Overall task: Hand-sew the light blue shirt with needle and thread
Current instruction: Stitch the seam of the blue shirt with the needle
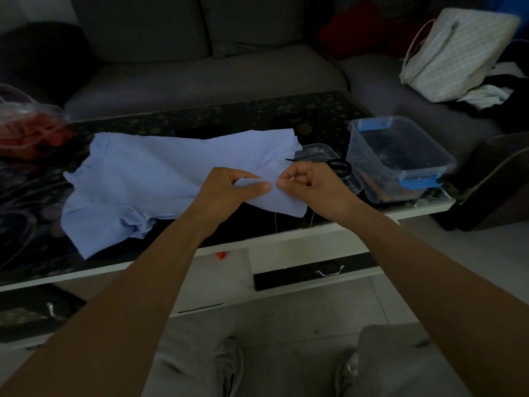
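Your left hand (229, 190) pinched a fold of the shirt (137, 179), thumb on top, over the table's (200, 118) near edge. Your right hand (312, 181), just right of it, curled tight and pinched the same fold; any needle was too small to tell. Thread (275, 224) hung below. The rest lay spread leftward; scissors (339, 166) and a box (400, 156) sat right

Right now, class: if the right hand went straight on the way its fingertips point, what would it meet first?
Probably the pinched shirt, then the left hand just beyond; depth is unclear.
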A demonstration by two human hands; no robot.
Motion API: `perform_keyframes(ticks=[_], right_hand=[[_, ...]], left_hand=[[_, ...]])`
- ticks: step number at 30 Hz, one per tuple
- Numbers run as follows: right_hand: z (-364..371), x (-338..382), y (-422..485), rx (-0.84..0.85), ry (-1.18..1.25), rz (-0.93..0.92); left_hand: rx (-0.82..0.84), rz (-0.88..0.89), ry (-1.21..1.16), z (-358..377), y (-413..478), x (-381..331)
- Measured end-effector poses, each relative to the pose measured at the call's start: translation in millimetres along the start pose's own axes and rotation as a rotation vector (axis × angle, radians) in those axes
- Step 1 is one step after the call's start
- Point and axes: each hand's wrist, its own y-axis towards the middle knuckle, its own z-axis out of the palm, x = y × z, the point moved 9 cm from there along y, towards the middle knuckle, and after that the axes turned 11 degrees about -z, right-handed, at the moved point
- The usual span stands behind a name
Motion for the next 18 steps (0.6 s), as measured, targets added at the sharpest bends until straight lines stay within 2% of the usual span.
perform_keyframes(ticks=[8, 18], right_hand=[[-1.1, 3.6, -3.0, -0.004, 0.058, 0.007], [-8.3, 18.5, -9.0, -0.014, -0.021, -0.131]], left_hand=[[0.005, -0.016, 0.007, -1.1, 1.1, 3.1], [-0.01, -0.032, -0.039, -2.9, 2.7, 6.1]])
